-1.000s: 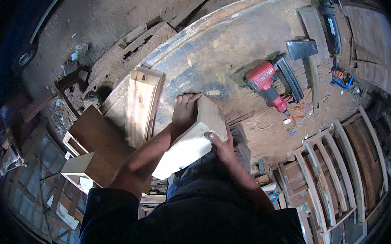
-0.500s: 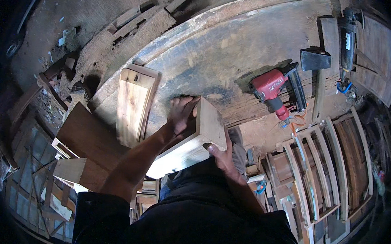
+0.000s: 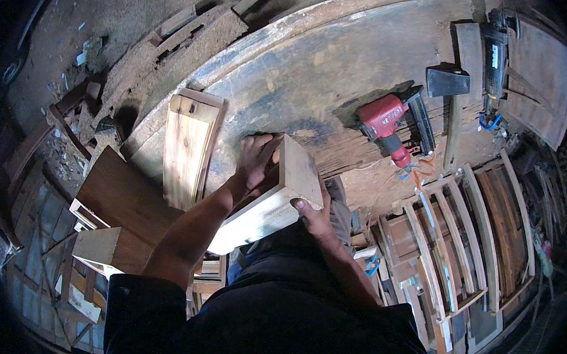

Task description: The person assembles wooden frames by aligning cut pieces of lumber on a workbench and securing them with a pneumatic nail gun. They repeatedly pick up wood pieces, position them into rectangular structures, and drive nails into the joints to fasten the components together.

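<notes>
- Box of pale wood (image 3: 265, 211), open-sided, sits between torso and worn wooden tabletop (image 3: 289, 80); panels look joined, what remains I can't tell.
- Right hand (image 3: 315, 218) clamps its near corner; left hand (image 3: 252, 161) touches the far end, grip partly hidden.
- Red-and-black nail gun (image 3: 391, 122) lies beyond; slatted timber frames (image 3: 490, 254) crowd the right.

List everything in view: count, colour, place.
Worktable: one, grey-brown, upper middle
Wooden box: one, pale, centre
Nail gun: one, red and black, on worktable
Axe-like tool: one, dark head, right of nail gun
Power tool: one, black, upper right
Boards: at least two, pale, stacked left
Boxes: count unclear, brown, lower left
Slatted frames: several, brownish, lower right
Shirt: one, black, lower middle
Left hand: one, bare, at box's rim
Right hand: one, bare, gripping box
</notes>
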`<action>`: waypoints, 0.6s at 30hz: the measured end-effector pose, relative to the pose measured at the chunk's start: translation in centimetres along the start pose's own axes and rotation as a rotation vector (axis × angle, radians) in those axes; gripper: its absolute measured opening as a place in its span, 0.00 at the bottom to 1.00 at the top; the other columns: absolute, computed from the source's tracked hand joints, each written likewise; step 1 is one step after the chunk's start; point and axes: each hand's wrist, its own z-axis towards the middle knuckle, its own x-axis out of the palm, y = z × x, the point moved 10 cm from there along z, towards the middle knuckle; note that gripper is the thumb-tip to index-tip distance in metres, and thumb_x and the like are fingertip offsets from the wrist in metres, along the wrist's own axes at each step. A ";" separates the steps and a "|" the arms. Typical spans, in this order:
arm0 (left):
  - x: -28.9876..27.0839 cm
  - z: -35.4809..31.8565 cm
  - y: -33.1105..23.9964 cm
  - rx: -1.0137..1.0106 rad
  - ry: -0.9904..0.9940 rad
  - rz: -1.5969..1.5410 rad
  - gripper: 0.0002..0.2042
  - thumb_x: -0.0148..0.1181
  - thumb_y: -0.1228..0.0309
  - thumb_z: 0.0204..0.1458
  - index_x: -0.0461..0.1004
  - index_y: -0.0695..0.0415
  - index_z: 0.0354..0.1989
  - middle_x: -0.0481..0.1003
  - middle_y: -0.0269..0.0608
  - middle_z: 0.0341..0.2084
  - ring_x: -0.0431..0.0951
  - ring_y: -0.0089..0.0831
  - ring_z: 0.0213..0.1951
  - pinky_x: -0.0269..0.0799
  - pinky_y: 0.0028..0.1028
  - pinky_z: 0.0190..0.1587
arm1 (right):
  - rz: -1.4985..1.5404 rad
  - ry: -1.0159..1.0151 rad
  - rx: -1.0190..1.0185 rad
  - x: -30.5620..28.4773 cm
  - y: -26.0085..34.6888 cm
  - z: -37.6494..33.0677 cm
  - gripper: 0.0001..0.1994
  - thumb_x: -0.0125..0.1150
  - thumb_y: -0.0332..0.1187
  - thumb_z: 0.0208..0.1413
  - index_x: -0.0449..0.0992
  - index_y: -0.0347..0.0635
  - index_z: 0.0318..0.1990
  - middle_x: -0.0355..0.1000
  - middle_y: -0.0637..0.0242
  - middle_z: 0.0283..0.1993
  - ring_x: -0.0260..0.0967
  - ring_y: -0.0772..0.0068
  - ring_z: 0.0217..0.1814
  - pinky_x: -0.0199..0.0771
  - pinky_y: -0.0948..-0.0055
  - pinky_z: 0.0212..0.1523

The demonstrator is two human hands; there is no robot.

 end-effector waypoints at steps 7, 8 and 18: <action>-8.1 2.6 -1.4 -0.442 -0.292 -0.564 0.15 0.56 0.75 0.58 0.76 0.63 0.53 0.76 0.51 0.37 0.76 0.49 0.39 0.73 0.38 0.45 | 0.058 -0.017 0.028 -0.4 -0.8 0.0 0.47 0.74 0.42 0.50 0.54 0.29 0.72 0.68 0.54 0.63 0.67 0.63 0.65 0.67 0.64 0.65; -9.4 0.7 -1.5 -0.635 -0.455 -0.677 0.13 0.55 0.76 0.58 0.77 0.64 0.50 0.76 0.51 0.35 0.76 0.49 0.37 0.73 0.38 0.44 | 0.067 -0.012 0.033 0.1 -0.7 0.0 0.46 0.74 0.41 0.51 0.55 0.29 0.72 0.69 0.55 0.63 0.67 0.64 0.64 0.67 0.65 0.64; -9.0 2.7 -12.0 -0.251 -0.316 -0.013 0.06 0.56 0.70 0.59 0.76 0.57 0.34 0.72 0.45 0.31 0.72 0.47 0.35 0.68 0.43 0.38 | 0.157 -0.006 0.035 -0.5 -1.4 0.0 0.42 0.73 0.34 0.53 0.55 0.31 0.72 0.70 0.57 0.62 0.67 0.67 0.63 0.68 0.66 0.64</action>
